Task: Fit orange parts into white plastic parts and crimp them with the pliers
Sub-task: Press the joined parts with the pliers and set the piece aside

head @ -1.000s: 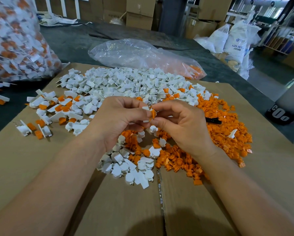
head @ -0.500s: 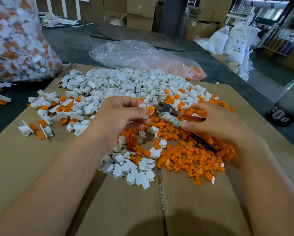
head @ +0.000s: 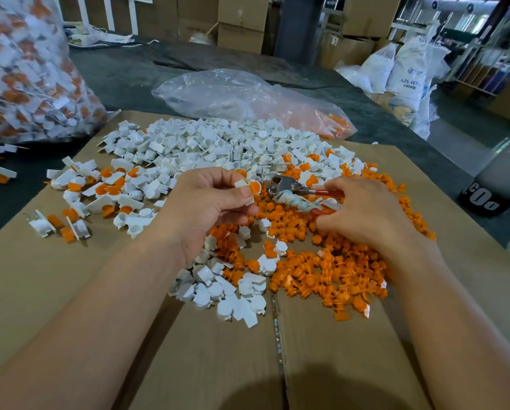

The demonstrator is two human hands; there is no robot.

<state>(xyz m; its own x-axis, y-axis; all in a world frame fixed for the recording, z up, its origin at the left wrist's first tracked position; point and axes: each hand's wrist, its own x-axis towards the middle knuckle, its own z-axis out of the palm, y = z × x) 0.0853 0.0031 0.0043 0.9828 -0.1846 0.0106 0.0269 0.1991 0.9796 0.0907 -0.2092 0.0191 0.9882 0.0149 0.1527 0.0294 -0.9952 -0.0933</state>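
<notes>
Left hand (head: 206, 202) pinches a white part (head: 241, 183) with an orange piece (head: 255, 187) in it, over the pile (head: 321, 273) on the cardboard (head: 218, 365). Right hand (head: 363, 211) grips the pliers (head: 289, 192), head right beside that part.

Matt brown cardboard (head: 70, 291) under smooth plastic white parts (head: 206, 143) and orange parts (head: 330, 279); shiny metal pliers (head: 280, 184); glossy clear bag (head: 233, 96)

Factory or warehouse assembly area, stacked brown cardboard cartons (head: 240, 28), white woven sacks (head: 407, 75) printed ABS resin, clear plastic bag (head: 26, 78) of white-and-orange parts, bulk heap of white plastic parts (head: 218, 146) on flattened brown cardboard (head: 55, 276)
</notes>
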